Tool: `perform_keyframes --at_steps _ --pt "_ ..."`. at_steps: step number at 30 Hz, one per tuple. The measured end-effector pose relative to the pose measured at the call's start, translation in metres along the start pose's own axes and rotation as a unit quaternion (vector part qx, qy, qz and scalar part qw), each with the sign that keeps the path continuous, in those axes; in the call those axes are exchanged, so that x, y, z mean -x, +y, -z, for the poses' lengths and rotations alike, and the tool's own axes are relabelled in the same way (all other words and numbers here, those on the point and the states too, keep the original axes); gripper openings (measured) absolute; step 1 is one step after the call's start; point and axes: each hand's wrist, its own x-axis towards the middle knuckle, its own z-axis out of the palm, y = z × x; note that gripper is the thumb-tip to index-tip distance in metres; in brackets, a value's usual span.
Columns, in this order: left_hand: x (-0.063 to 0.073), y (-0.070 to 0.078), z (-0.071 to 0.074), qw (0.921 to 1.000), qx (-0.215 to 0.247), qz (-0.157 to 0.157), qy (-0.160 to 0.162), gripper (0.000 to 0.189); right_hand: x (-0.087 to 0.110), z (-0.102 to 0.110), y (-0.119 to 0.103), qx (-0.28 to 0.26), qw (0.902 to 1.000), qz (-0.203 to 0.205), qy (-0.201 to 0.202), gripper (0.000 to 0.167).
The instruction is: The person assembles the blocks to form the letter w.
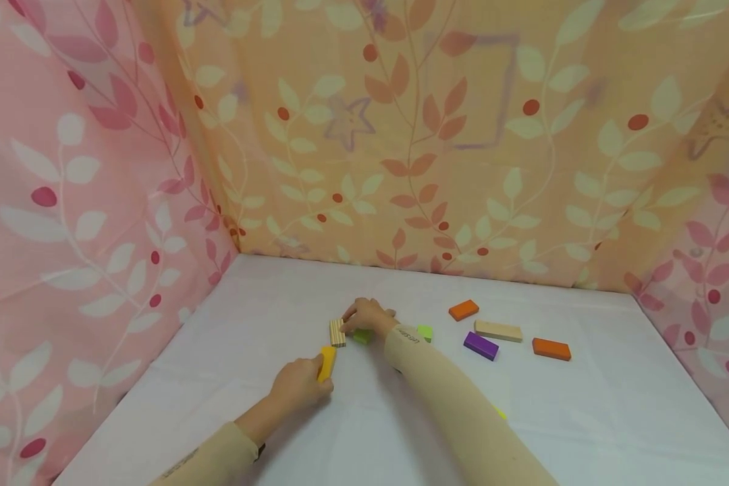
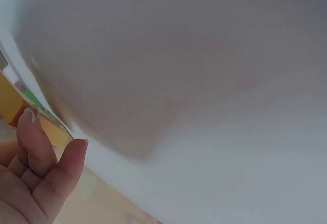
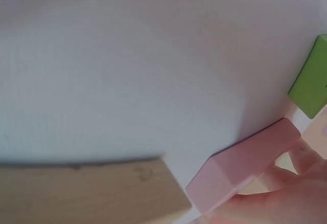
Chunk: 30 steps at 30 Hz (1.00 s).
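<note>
My left hand [image 1: 298,383] grips a yellow block [image 1: 327,364] between thumb and fingers, just in front of a striped wooden block [image 1: 337,333]. In the left wrist view the fingers [image 2: 38,147] are bent near the yellow block [image 2: 9,98] at the edge. My right hand [image 1: 367,316] reaches over the table, a fingertip right at the striped block's edge. A green block [image 1: 362,336] shows partly beneath it. In the right wrist view, fingers [image 3: 276,175] lie along a pink block [image 3: 250,160]; I cannot tell whether they hold it.
Right of my right hand lie a light green block [image 1: 425,333], a purple block [image 1: 481,345], a plain wooden block [image 1: 498,331] and two orange blocks [image 1: 464,310]. A bright yellow piece [image 1: 500,412] peeks out past my right sleeve. Patterned curtains [image 1: 352,169] border the white table [image 1: 267,297].
</note>
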Motion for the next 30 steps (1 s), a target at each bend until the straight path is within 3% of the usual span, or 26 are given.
perform_keyframes --at_steps 5,9,13,19,23,30 --pt "-0.005 0.007 -0.009 0.9998 -0.013 -0.017 0.001 0.053 -0.001 -0.001 0.0 0.001 1.0 -0.002 -0.001 0.025" --pt "-0.009 0.012 -0.011 0.9994 -0.024 -0.013 -0.02 0.054 -0.003 -0.001 0.001 0.002 1.0 -0.004 -0.001 0.025" --pt "-0.013 0.011 -0.005 0.9979 -0.047 -0.025 -0.038 0.055 -0.004 -0.001 0.002 0.008 0.9999 -0.002 -0.006 0.027" --pt "-0.022 -0.003 0.008 0.9881 -0.119 -0.056 -0.079 0.066 0.0 0.003 -0.003 0.011 0.9999 0.005 -0.009 0.027" --pt "-0.025 -0.004 0.005 0.9874 -0.117 -0.042 -0.099 0.07 0.004 0.005 -0.004 0.007 0.9999 0.004 -0.011 0.028" --pt "-0.025 0.007 -0.002 0.9904 -0.113 -0.021 -0.077 0.072 0.005 0.005 -0.005 0.009 0.9998 0.0 -0.017 0.029"
